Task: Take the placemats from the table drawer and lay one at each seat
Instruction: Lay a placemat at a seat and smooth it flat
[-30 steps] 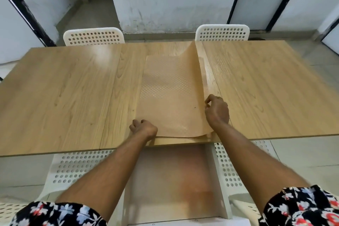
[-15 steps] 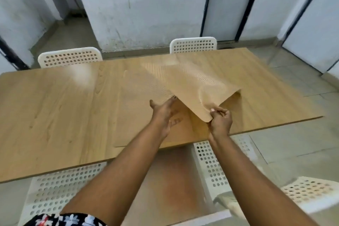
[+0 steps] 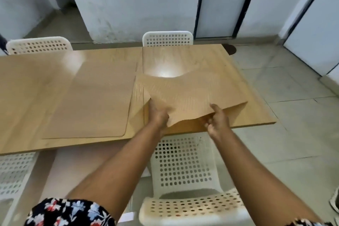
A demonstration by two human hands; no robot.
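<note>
A tan placemat (image 3: 190, 95) hangs slack just above the right part of the wooden table (image 3: 27, 101), its near edge lifted. My left hand (image 3: 158, 113) grips its near left corner and my right hand (image 3: 217, 118) pinches its near right edge. Another placemat or stack (image 3: 95, 104) lies flat on the table to the left, reaching the near edge. The open drawer (image 3: 60, 174) shows below the table edge between the near chairs, mostly hidden by my left arm.
Two white perforated chairs (image 3: 167, 38) (image 3: 39, 45) stand at the far side. Another white chair (image 3: 185, 167) sits under the near right edge, one more (image 3: 12, 172) at near left. Tiled floor and doors lie to the right.
Both hands lifted the top placemat off the pile and carried it to the right. My view turned right, so the flat pile now lies left of my hands.
</note>
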